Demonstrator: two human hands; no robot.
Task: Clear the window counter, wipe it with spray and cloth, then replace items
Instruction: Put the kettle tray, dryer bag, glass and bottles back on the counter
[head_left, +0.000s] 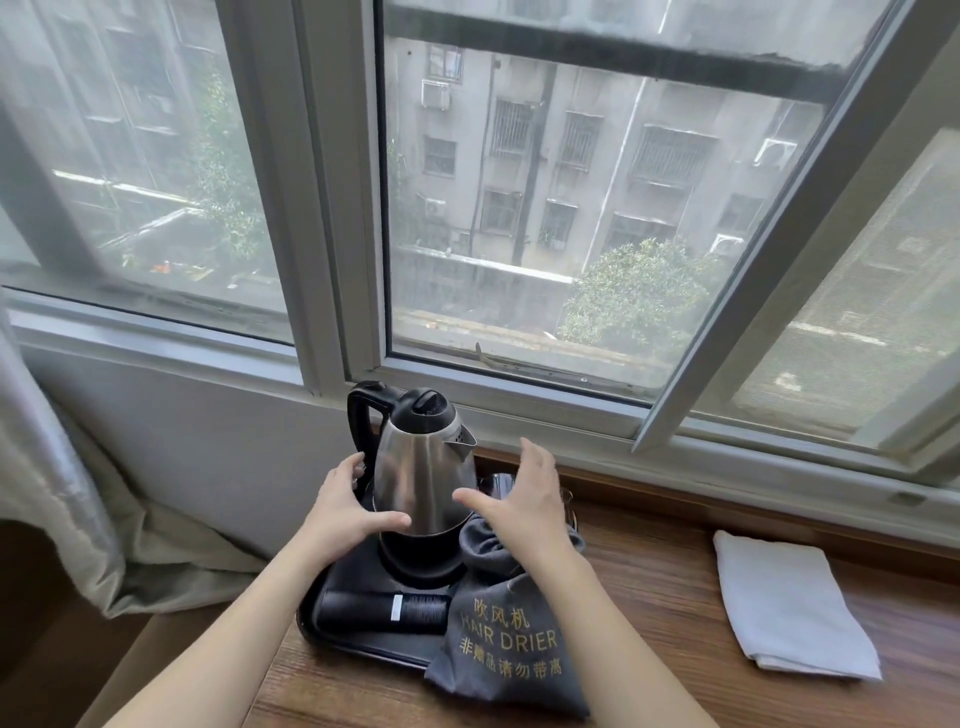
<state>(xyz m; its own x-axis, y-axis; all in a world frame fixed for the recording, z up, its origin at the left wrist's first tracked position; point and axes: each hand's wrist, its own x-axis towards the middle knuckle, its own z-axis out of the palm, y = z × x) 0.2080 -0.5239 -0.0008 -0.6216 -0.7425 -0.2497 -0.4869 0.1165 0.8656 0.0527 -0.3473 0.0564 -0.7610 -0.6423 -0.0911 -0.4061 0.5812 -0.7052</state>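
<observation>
Shiny steel made up the body of the kettle (423, 480), which had a black lid and a black handle on its left side. It stood upright on its round black base at the far end of a black tray (332, 636). The tray sat at the left end of the wooden counter (660, 613), just under the window (571, 208). A black tube-shaped thing (384, 613) lay on its side on the near part of the tray. A grey cloth bag (506, 618) with gold words saying "HAIR DRIER" lay at the right side of the tray, partly on the tray and partly on the wood. The left hand (345, 506) was at the left side of the kettle, with its thumb against the steel low down and its fingers bent near the bottom of the handle. It was hard to tell if it had a firm hold. The right hand (522, 496) was spread wide on the right of the kettle, fingers straight, holding nothing. It was above the top of the bag. A folded white cloth (789, 608) lay flat on the counter well to the right. A pale curtain (57, 467) hung at the far left.
</observation>
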